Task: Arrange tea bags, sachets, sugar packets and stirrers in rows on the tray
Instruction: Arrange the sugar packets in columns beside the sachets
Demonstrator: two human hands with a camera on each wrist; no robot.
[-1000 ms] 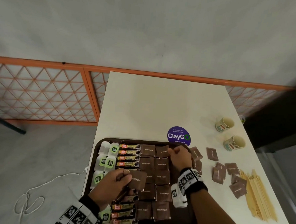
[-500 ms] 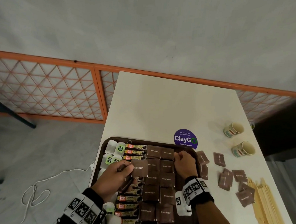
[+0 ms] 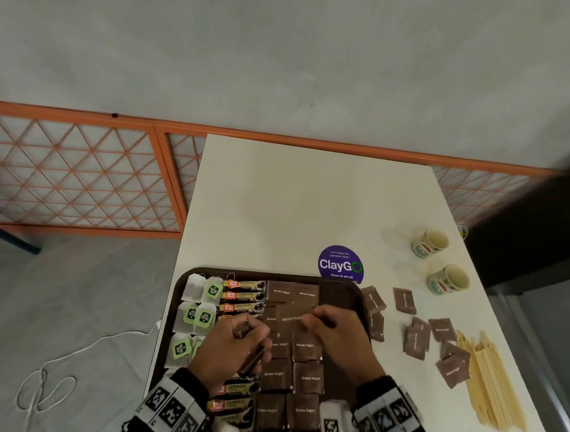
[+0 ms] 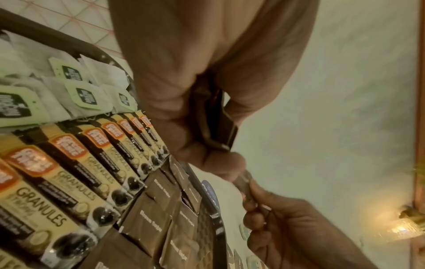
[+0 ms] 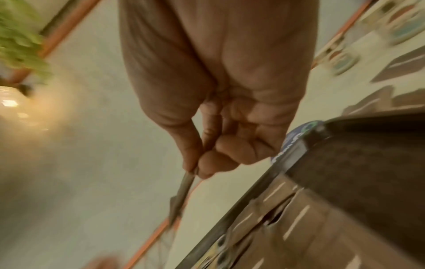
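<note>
An office pantry, by the signs — a round purple ClayGo sticker (image 3: 340, 263) on the white table (image 3: 297, 203) reads "Let's keep our pantries clean", two paper cups (image 3: 440, 258) stand nearby, and an orange lattice railing (image 3: 81, 172) lines grey concrete.

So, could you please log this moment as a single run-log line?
left hand: holds brown sugar packets | right hand: pinches one brown sugar packet over tray | wooden stirrers: on table, untouched
</note>
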